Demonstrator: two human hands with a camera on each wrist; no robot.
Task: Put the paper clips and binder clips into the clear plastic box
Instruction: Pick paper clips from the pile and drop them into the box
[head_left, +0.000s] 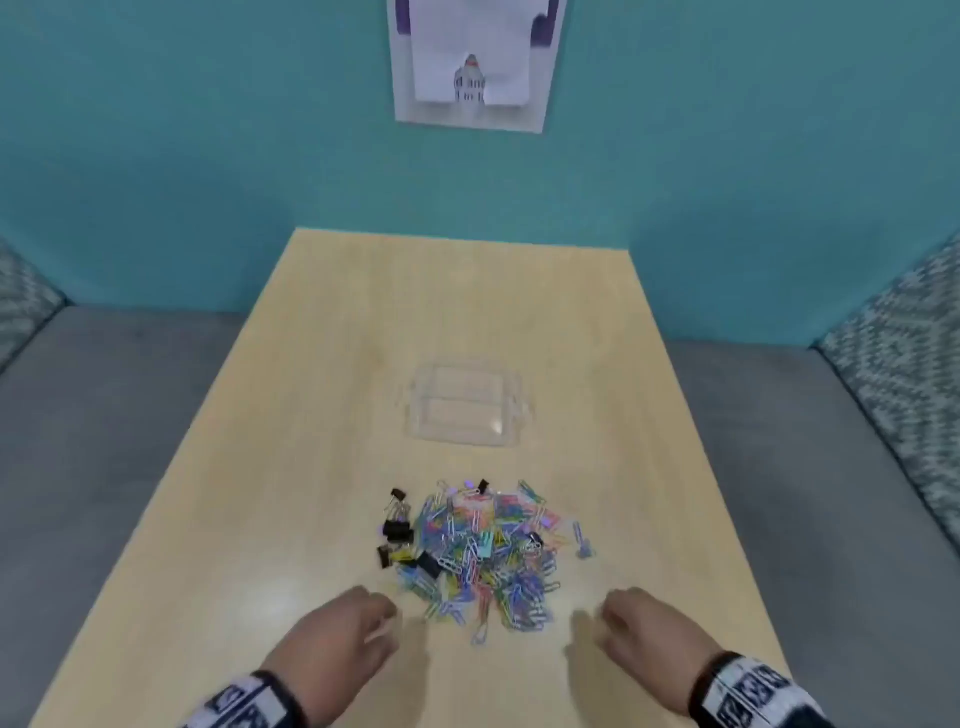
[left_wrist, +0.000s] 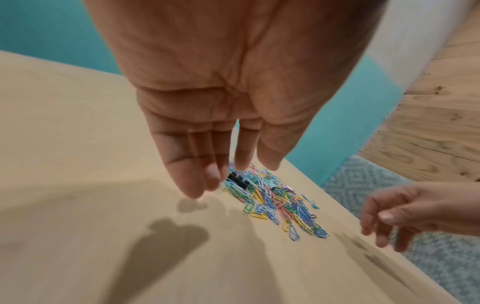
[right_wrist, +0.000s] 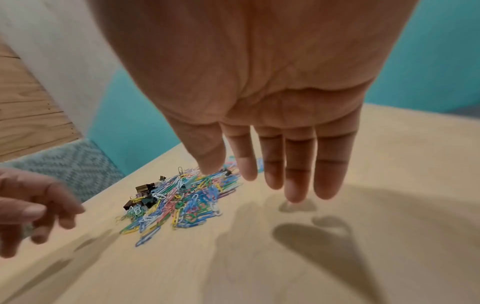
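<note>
Wood table (head_left: 322, 415), teal wall (head_left: 208, 156) behind. Clear plastic box (head_left: 466, 407) mid-table, nothing visible inside. Pile of paper clips (head_left: 493, 551) just in front of it, black binder clips (head_left: 400, 535) along its left edge. Left hand (head_left: 343, 644) and right hand (head_left: 649, 644) flank the pile's near edge, fingers relaxed, holding nothing, above the table

Each bare hand, left hand (head_left: 332, 644) and right hand (head_left: 649, 644), wears a black-and-white patterned wristband (head_left: 748, 693).
</note>
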